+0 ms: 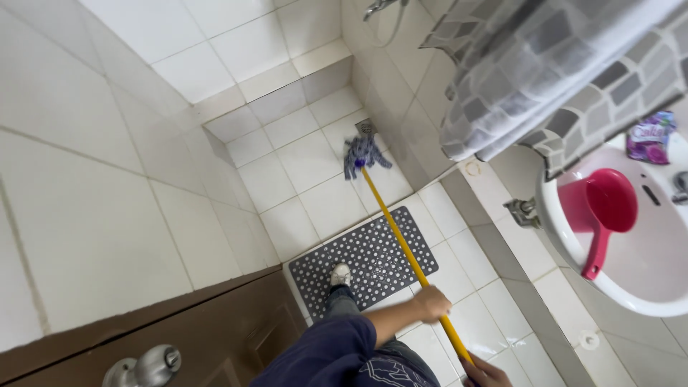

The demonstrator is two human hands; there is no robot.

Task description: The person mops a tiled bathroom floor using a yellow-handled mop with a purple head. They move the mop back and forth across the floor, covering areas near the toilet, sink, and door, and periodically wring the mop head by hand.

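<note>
Here the mop (364, 154) rests its blue head on the white tiled floor (308, 161) beside the drain (365, 126), beyond the grey dotted mat (365, 258). The left hand (432, 302) and the right hand (487, 373) both grip its yellow handle (401, 233) over the mat.

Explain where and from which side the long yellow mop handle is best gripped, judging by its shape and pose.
Probably along the long yellow mop handle's upper shaft, where the left hand and right hand already wrap it. It is thin, round and slanted down to the blue-grey string mop head on the white tiled floor, so come from above.
</note>
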